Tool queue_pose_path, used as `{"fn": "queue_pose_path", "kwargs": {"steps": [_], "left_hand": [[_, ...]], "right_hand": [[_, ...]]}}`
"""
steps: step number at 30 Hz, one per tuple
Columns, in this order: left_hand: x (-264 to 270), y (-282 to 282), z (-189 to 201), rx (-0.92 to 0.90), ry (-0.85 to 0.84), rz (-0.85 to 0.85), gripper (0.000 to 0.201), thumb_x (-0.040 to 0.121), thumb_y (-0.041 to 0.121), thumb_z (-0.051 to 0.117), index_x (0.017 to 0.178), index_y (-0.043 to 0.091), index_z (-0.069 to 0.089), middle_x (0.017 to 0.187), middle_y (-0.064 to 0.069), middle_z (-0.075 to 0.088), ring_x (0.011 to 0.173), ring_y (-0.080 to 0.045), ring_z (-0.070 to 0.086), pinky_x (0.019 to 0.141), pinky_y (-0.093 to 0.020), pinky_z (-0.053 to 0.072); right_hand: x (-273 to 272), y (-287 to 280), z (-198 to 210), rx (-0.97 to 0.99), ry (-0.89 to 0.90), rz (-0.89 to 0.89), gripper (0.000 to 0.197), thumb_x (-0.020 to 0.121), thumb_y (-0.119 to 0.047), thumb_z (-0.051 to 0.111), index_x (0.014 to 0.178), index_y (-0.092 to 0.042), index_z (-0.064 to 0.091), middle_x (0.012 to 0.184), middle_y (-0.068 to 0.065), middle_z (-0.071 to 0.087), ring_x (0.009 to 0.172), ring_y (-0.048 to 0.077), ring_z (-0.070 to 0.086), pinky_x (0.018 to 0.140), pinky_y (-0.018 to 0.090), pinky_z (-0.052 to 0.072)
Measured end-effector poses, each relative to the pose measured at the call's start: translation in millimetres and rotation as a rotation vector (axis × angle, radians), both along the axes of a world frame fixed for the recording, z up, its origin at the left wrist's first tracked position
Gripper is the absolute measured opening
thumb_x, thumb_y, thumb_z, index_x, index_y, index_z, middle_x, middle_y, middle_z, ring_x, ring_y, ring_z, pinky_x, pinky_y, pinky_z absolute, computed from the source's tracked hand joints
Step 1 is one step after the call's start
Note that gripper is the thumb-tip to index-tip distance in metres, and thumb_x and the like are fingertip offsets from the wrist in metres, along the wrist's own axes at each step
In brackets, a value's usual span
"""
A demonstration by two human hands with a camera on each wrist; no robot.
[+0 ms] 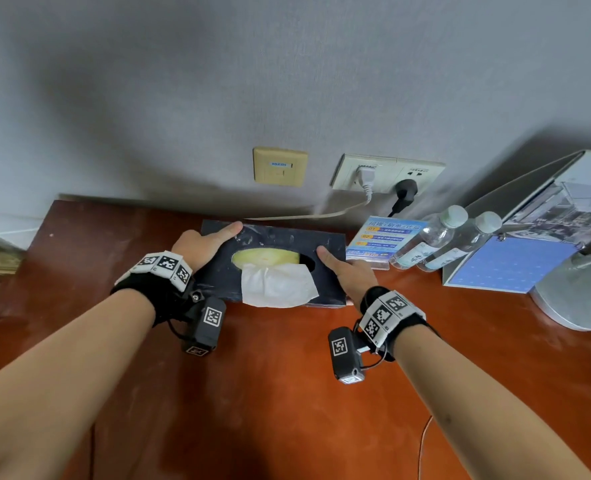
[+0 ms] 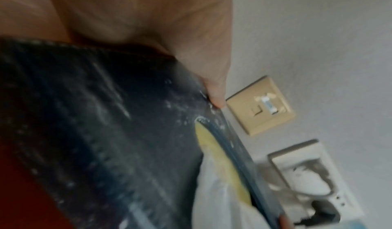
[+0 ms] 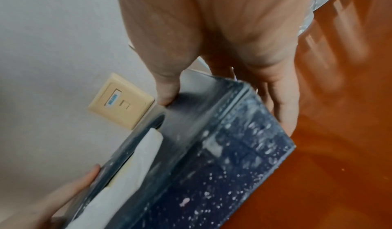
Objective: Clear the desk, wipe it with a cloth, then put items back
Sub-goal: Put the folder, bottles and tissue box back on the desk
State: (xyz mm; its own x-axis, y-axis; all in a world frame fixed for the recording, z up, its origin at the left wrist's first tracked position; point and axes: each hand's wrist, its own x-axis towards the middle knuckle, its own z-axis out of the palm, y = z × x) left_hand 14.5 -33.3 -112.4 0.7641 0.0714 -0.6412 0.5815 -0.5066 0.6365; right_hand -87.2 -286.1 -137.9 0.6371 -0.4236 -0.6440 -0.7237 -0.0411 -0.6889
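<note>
A dark blue tissue box (image 1: pixel 273 244) with a white tissue (image 1: pixel 276 285) sticking out of its oval slot sits at the back of the red-brown wooden desk (image 1: pixel 269 393). My left hand (image 1: pixel 200 247) grips the box's left end, thumb on top. My right hand (image 1: pixel 349 271) grips its right end, thumb on the lid and fingers down the side. The left wrist view shows the box (image 2: pixel 106 132) under my thumb (image 2: pixel 212 85). In the right wrist view the box (image 3: pixel 212 165) sits between my thumb (image 3: pixel 167 88) and fingers (image 3: pixel 282 102).
Right of the box stand a blue info card (image 1: pixel 384 240), two water bottles (image 1: pixel 436 237), a blue booklet stand (image 1: pixel 508 265) and a round metal lamp base (image 1: pixel 578 299). Wall sockets (image 1: pixel 387 174) with plugged cables and a beige wall plate (image 1: pixel 280 166) are behind the desk.
</note>
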Motion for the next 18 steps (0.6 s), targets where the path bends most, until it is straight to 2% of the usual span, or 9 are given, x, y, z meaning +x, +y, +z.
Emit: {"fn": "queue_pose_path", "kwargs": {"steps": [2,4,5,7,9,11,13,15,18], "left_hand": [[-0.6,-6.4,-6.1,0.056,-0.019,0.006,0.104,0.065,0.075,0.065,0.13,-0.006,0.049,0.127,-0.017,0.058,0.111,-0.035,0.057,0.097,-0.039,0.046],[2.5,-13.4,-6.9,0.101,-0.037,0.017,0.102,0.069,0.073,0.063,0.132,-0.005,0.046,0.132,-0.017,0.054,0.117,-0.036,0.053,0.096,-0.036,0.043],[5.6,-16.3,-7.0,0.106,-0.041,0.016,0.1,0.07,0.073,0.063,0.131,-0.005,0.047,0.13,-0.017,0.055,0.115,-0.036,0.054,0.093,-0.035,0.043],[12.9,-19.5,-7.3,0.116,-0.035,0.016,0.102,0.067,0.077,0.062,0.129,-0.004,0.049,0.128,-0.017,0.056,0.114,-0.035,0.055,0.093,-0.036,0.044],[18.2,-21.2,-9.4,0.156,-0.011,-0.005,0.116,0.057,0.086,0.056,0.132,-0.001,0.048,0.134,-0.017,0.052,0.118,-0.036,0.051,0.102,-0.041,0.042],[21.4,-22.6,-12.2,0.205,0.005,-0.039,0.121,0.056,0.09,0.051,0.137,0.001,0.045,0.14,-0.019,0.046,0.124,-0.037,0.047,0.106,-0.045,0.038],[23.3,-25.3,-15.6,0.214,0.009,-0.07,0.115,0.064,0.087,0.05,0.138,-0.001,0.043,0.141,-0.019,0.046,0.127,-0.037,0.044,0.108,-0.045,0.036],[22.8,-27.9,-18.0,0.22,0.004,-0.119,0.107,0.074,0.081,0.047,0.139,-0.004,0.04,0.142,-0.021,0.044,0.13,-0.037,0.041,0.108,-0.043,0.035],[19.6,-29.5,-18.0,0.252,-0.007,-0.155,0.1,0.08,0.075,0.046,0.141,-0.004,0.037,0.143,-0.023,0.041,0.13,-0.037,0.04,0.107,-0.044,0.036]], "right_hand": [[3.4,2.1,0.1,-0.12,-0.002,0.03,0.074,0.058,-0.079,0.069,0.092,-0.013,0.07,0.092,0.003,0.072,0.087,0.022,0.068,0.082,0.036,0.057],[7.1,1.3,3.3,-0.229,-0.032,0.029,0.062,0.072,-0.072,0.066,0.088,-0.013,0.07,0.085,0.0,0.069,0.082,0.018,0.065,0.07,0.026,0.052],[9.0,0.7,5.1,-0.275,-0.049,0.027,0.059,0.075,-0.07,0.065,0.086,-0.013,0.07,0.082,-0.001,0.068,0.08,0.017,0.063,0.065,0.024,0.047],[13.0,-1.5,6.9,-0.32,-0.064,0.031,0.055,0.077,-0.068,0.064,0.08,-0.013,0.069,0.08,0.0,0.067,0.079,0.018,0.061,0.065,0.024,0.045],[15.4,-2.6,8.1,-0.33,-0.055,0.025,0.05,0.079,-0.065,0.064,0.067,-0.016,0.062,0.072,-0.002,0.064,0.074,0.017,0.059,0.059,0.023,0.042],[16.1,-3.1,6.2,-0.353,-0.064,0.012,0.048,0.081,-0.062,0.065,0.061,-0.019,0.057,0.068,-0.002,0.062,0.072,0.018,0.06,0.059,0.024,0.044],[15.5,-3.0,2.1,-0.389,-0.093,0.01,0.046,0.081,-0.059,0.066,0.067,-0.016,0.063,0.073,0.001,0.066,0.077,0.022,0.064,0.067,0.03,0.05],[14.6,-2.0,-1.3,-0.448,-0.11,0.03,0.047,0.082,-0.058,0.065,0.081,-0.012,0.07,0.079,0.002,0.069,0.081,0.022,0.065,0.071,0.031,0.051],[14.7,-1.4,-2.2,-0.489,-0.109,0.04,0.048,0.083,-0.058,0.064,0.093,-0.011,0.072,0.085,0.003,0.07,0.085,0.022,0.064,0.079,0.034,0.053]]}}
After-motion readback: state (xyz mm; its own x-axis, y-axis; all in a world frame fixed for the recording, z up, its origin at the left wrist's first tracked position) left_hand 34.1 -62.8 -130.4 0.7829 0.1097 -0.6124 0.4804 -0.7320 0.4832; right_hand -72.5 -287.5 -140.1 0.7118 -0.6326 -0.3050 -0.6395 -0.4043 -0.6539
